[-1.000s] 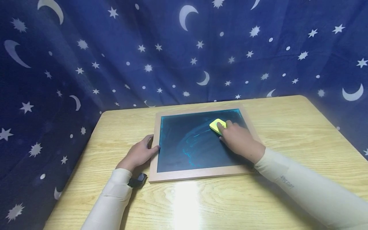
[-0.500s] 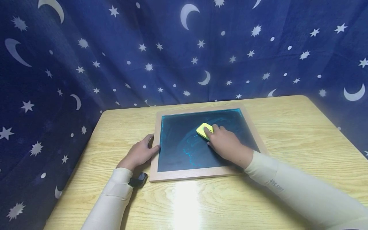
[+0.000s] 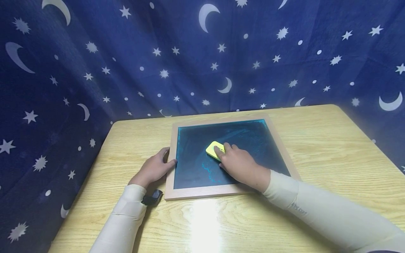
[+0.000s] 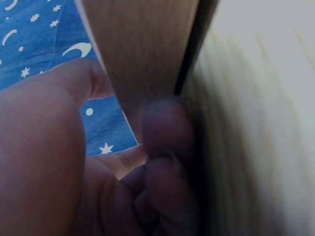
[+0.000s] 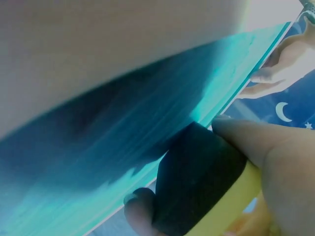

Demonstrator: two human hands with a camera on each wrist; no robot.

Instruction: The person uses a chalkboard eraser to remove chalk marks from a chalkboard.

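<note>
A wood-framed chalkboard (image 3: 190,175) lies flat on the table, with a faint blue chalk line left of its middle and smudges toward the upper right. My right hand (image 3: 242,165) grips a yellow chalkboard eraser (image 3: 212,149) against the board's surface. In the right wrist view the dark felt side of the eraser (image 5: 197,182) shows between thumb and fingers. My left hand (image 3: 153,168) holds the frame's left side, its thumb over the top. The left wrist view has curled fingertips (image 4: 170,130) against the outer edge of the wooden frame (image 4: 142,49).
The light wood table (image 3: 332,151) extends around the board. A blue curtain (image 3: 190,52) with moons and stars hangs behind and to both sides. A small black device (image 3: 153,198) is strapped to the left wrist, near the board's lower left corner.
My right hand has slid the eraser left and toward me across the board, from the upper right to near the middle. Part of the chalk line along that path is gone. My left hand stays put.
</note>
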